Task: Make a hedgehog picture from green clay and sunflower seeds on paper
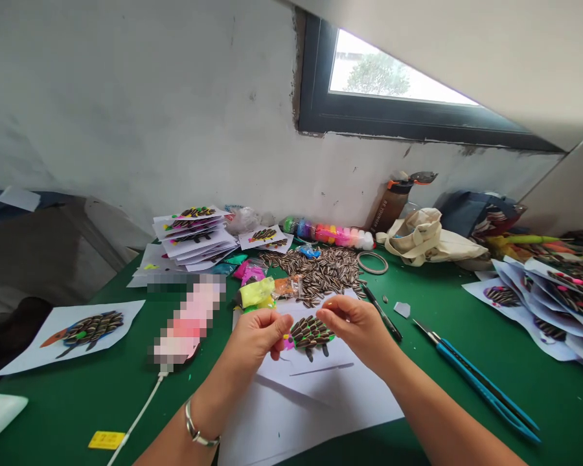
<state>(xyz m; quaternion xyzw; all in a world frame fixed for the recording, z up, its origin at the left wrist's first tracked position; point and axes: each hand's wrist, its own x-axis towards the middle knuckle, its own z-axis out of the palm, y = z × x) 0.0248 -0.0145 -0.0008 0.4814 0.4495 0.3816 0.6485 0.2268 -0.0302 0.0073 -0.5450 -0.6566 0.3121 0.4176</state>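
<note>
My left hand (pixel 262 331) has its thumb and fingers pinched together, at the left end of a hedgehog picture made of striped sunflower seeds (pixel 311 331). On the right of that picture is my right hand (pixel 354 323), also closed in a pinch. Whatever either hand holds is too small or hidden to make out. The picture has green edging, a pink part on its left and dark legs. It is on a white paper (pixel 320 378) over more white sheets. Behind the hands lie a yellow clay packet (pixel 257 293) and an orange clay packet (pixel 289 285).
A heap of sunflower seeds (pixel 330 268) lies behind. On the right are a black pen (pixel 383 315), blue-handled tweezers (pixel 486 385) and stacked seed pictures (pixel 554 304). More stacked pictures (pixel 197 239), a blurred phone (pixel 189 323) with a cable and one bird picture (pixel 80 333) are left.
</note>
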